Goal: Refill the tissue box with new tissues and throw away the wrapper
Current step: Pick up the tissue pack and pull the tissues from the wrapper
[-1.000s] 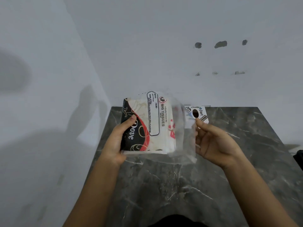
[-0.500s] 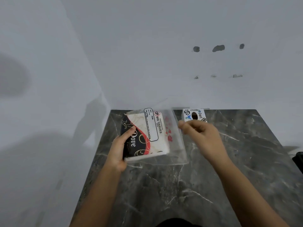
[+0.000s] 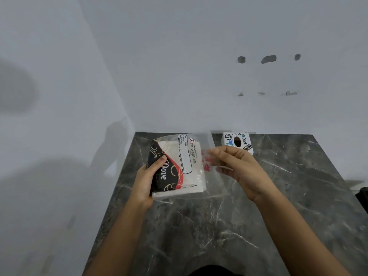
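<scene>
tissue pack (image 3: pixel 175 166): black, red, cream swirls | tissue box (image 3: pixel 237 141): white, stickered | table (image 3: pixel 219 226): grey-veined marble

counter (image 3: pixel 229 226): dark grey marble look, pale veins, set into the corner
back wall (image 3: pixel 199 66): plain white, meets counter's far edge
wall holes (image 3: pixel 268 59): three dark patches in a row, three smaller marks below
left wall (image 3: pixel 49 116): white, soft shadows
dark object (image 3: pixel 363 196): at right frame edge, unclear
</scene>
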